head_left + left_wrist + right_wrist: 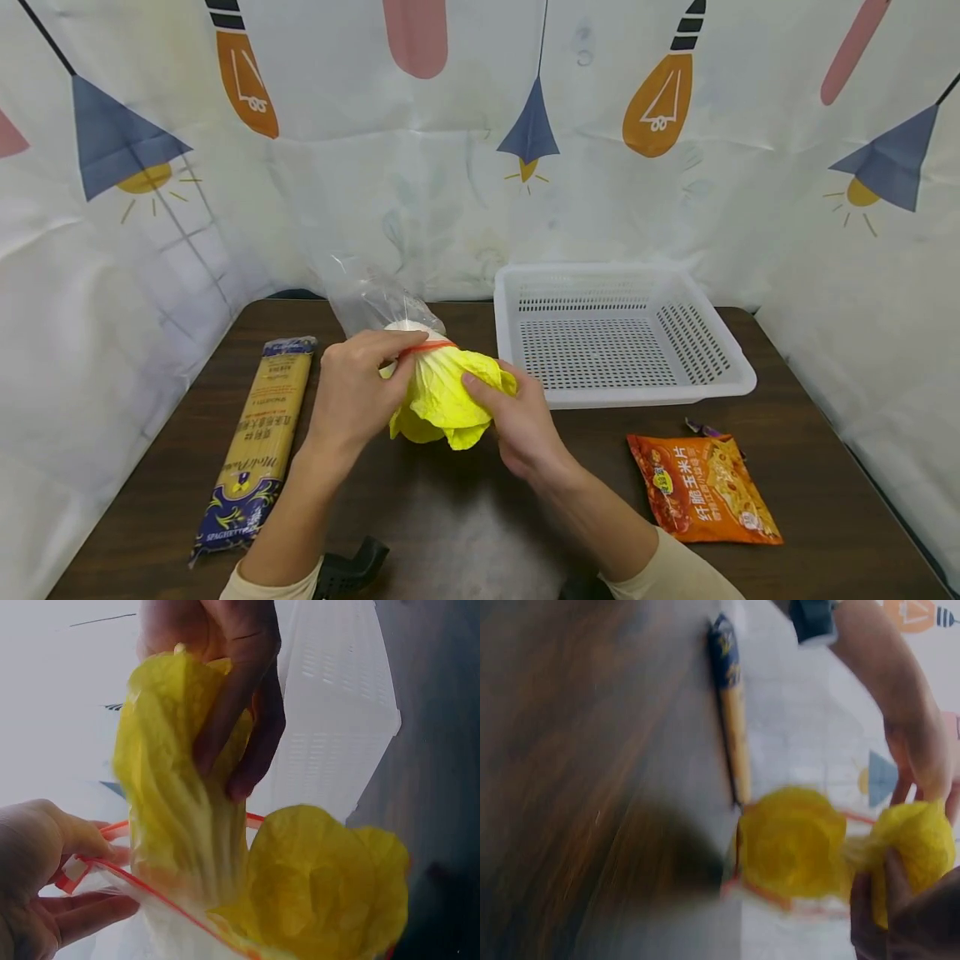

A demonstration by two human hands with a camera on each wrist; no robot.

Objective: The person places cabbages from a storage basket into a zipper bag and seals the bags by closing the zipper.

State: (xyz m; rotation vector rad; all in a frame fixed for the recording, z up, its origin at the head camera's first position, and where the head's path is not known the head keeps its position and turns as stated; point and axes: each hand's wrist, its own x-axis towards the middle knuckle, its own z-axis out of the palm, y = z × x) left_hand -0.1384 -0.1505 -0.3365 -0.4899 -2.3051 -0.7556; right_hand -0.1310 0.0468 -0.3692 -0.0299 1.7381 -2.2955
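A clear zip bag (360, 292) with a red strip along its mouth lies tilted between the two hands, its closed end toward the back. My left hand (360, 383) pinches the bag's mouth at the red strip (161, 898). Yellow-leaved napa cabbage (442, 400) with white stalks sticks out of the opening. In the left wrist view there are two heads: one napa cabbage (180, 802) is gripped by my right hand (528, 425), stalk end inside the bag, while the other napa cabbage (311, 877) sits beside it at the mouth. The stalk ends are partly hidden.
A white perforated basket (622, 396) stands at the back right of the dark table (450, 542). To the left lies a spaghetti pack (255, 442). An orange snack bag (705, 487) lies at the right, with a small purple wrapper (701, 427) peeking out behind it.
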